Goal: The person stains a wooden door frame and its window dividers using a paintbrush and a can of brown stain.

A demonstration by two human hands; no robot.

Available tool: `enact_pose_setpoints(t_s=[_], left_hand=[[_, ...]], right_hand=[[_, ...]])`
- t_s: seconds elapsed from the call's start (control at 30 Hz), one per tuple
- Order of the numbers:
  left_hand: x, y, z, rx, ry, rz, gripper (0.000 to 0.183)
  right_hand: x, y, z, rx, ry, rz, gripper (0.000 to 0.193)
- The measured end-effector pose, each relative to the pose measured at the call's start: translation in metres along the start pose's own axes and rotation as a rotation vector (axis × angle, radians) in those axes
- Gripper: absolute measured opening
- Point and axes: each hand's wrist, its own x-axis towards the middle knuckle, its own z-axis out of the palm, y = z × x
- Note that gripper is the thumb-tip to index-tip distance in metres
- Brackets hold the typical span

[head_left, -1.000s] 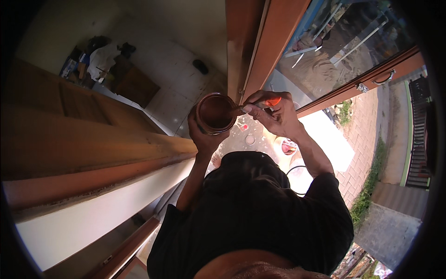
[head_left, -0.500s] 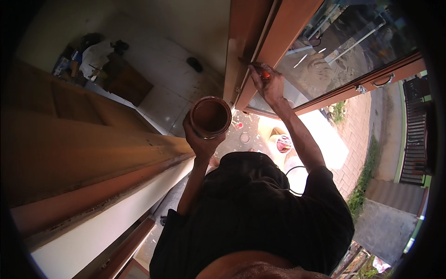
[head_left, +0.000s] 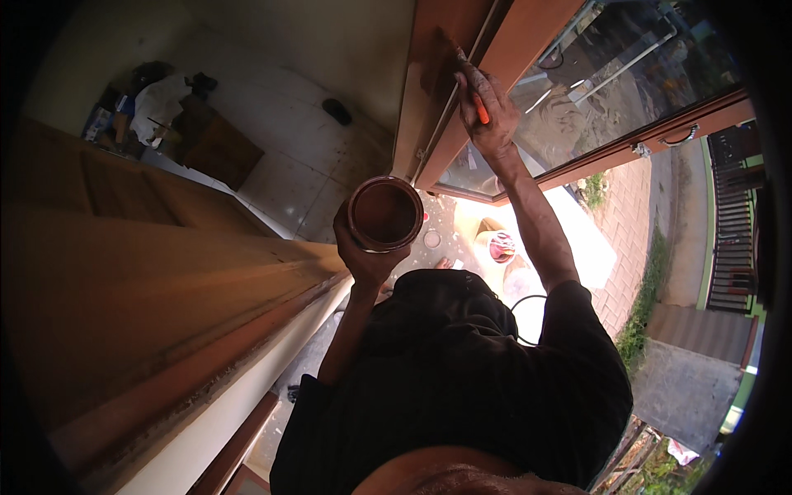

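Note:
My left hand point(head_left: 369, 262) is wrapped round an open can of brown paint point(head_left: 384, 214), held in front of my body with its mouth facing up. Stretched up and to the right, my right hand point(head_left: 490, 114) grips a paintbrush point(head_left: 481, 107) with an orange handle. The brush's tip meets the reddish-brown wooden frame point(head_left: 445, 49), where a darker, wet-looking patch shows beside it. Right of that frame stands a glazed wooden door or window leaf point(head_left: 528, 41) of the same colour; my right wrist passes in front of it.
A brown wooden door point(head_left: 148, 272) fills the left side. On the tiled floor, a white bag point(head_left: 158, 107) and a wooden board point(head_left: 219, 148) lie at the far left. A bucket point(head_left: 501, 247) with reddish contents stands below my right forearm. Outside runs a brick pavement point(head_left: 623, 247).
My right hand has moved up along the frame with the paintbrush, whose orange handle shows more. The paint can has shifted slightly right and down in my left hand.

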Motion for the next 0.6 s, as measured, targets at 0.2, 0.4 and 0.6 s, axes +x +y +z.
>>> enact_pose_setpoints(t_s=[0.2,0.4,0.6], left_hand=[[0.002,0.008,-0.004,0.025,-0.022,-0.009,0.109],[-0.001,0.014,-0.006,0.030,-0.004,-0.020,0.105],[-0.008,0.006,-0.007,0.037,0.029,-0.015,0.106]], right_hand=[[-0.092,0.012,0.026,0.030,-0.282,0.028,0.051],[-0.120,0.004,0.045,0.055,-0.326,0.047,0.054],[-0.021,0.001,0.007,0.023,-0.044,0.066,0.034]])
